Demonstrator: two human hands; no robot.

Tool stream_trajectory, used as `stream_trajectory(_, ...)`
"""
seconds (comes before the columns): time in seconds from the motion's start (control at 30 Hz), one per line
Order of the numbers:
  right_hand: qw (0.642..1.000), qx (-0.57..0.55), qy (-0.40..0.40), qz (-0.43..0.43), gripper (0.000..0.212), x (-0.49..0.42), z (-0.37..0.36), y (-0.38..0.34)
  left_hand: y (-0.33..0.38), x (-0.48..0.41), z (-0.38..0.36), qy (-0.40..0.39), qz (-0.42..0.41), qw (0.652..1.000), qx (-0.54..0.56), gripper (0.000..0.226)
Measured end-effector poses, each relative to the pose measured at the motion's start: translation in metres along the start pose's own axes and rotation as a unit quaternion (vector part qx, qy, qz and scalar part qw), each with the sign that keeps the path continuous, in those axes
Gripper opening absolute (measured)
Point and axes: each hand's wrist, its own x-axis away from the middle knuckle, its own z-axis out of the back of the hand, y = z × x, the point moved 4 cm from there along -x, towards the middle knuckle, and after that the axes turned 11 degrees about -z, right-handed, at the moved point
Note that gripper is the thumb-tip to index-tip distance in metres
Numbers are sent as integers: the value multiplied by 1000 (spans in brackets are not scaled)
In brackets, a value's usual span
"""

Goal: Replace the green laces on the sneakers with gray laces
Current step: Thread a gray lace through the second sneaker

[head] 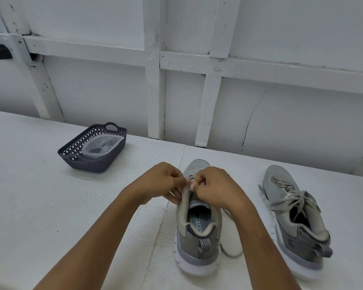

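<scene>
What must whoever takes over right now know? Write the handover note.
Left hand: grip pinches the eyelet edge of the near gray mesh sneaker.
Right hand pinches its pale gray lace there; the tail lies on the white table.
Other gray mesh sneaker, to the right: laced and tied.
Dark woven plastic basket, far left, holds a clear plastic bag.
To do: finish lacing and tie the near one.

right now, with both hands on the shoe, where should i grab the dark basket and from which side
Likely the basket's near cut-out handle, reached from the person's left front. The basket sits angled with that end nearest, its walls flare outward, and a clear bag fills the inside, so the handle slot gives fingers the surest hook.
</scene>
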Motion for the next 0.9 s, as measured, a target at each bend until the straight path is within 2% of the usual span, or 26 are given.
stream_trajectory(0.17,998,-54,-9,6,14,1,-3,4,0,5,7,-23,-34,999,-26,13)
stream_trajectory(0.27,996,-87,1,10,5,3,-3,4,2,4,12,26,-64,997,-31,12)
stream_trajectory(0.33,992,-122,4,10,8,6,0,7,3,3,19,102,-85,989,63,12)
stream_trajectory(0.37,991,-131,3,11,13,8,2,9,5,4,22,132,-95,975,151,14)
stream_trajectory(0.43,992,-126,10,21,21,10,5,13,10,6,27,162,-109,923,333,19)
stream_trajectory(0.47,992,-121,19,25,26,10,7,16,11,8,30,172,-105,906,373,20)
stream_trajectory(0.5,992,-118,32,25,30,10,8,20,12,9,32,177,-92,910,363,20)
stream_trajectory(0.53,992,-118,45,19,32,10,10,25,11,10,34,172,-74,936,299,19)
stream_trajectory(0.6,988,-140,61,-7,35,12,14,35,6,11,34,113,-33,991,66,13)
stream_trajectory(0.67,983,-171,56,-43,38,15,16,45,-1,15,24,-3,-15,993,-118,5)
stream_trajectory(0.7,981,-181,50,-56,39,16,16,49,-3,18,18,-44,-26,988,-143,6)
stream_trajectory(0.73,979,-187,41,-65,40,16,15,51,-2,19,14,-54,-42,990,-127,8)
stream_trajectory(0.8,975,-207,26,-74,36,16,12,54,5,19,14,-14,-84,996,-39,10)
stream_trajectory(0.87,969,-232,16,-80,31,16,9,56,14,18,23,66,-124,982,127,10)
stream_trajectory(0.9,966,-244,10,-82,29,16,9,57,18,18,28,98,-136,959,227,12)
